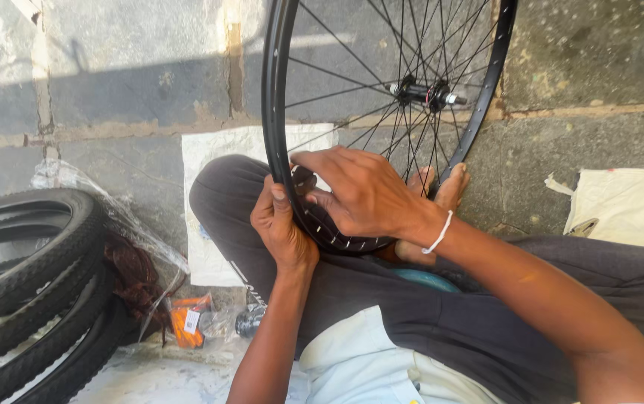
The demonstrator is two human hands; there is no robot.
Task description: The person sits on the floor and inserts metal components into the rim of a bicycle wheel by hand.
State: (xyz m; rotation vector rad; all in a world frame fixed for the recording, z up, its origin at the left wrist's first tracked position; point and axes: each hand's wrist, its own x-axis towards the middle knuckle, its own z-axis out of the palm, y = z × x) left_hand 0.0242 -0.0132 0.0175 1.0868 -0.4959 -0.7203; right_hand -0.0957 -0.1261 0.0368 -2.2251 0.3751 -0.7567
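A black bicycle wheel rim (273, 112) with thin spokes and a metal hub (421, 93) stands upright between my legs, its lower edge resting against my lap. My left hand (281, 228) grips the rim's lower left edge from outside, thumb pressed on the rim. My right hand (359, 191), with a white band at the wrist, lies over the rim's inner side, fingers reaching across to the left edge. Whether something small is pinched under the fingers cannot be seen.
Black knobby bicycle tyres (30, 284) are stacked at the left. An orange packet (187, 322) and clear plastic wrap lie on the floor beside them. White paper (225, 150) lies under my knee, and a cream cloth (625, 206) is at the right. My bare foot (445, 191) touches the rim.
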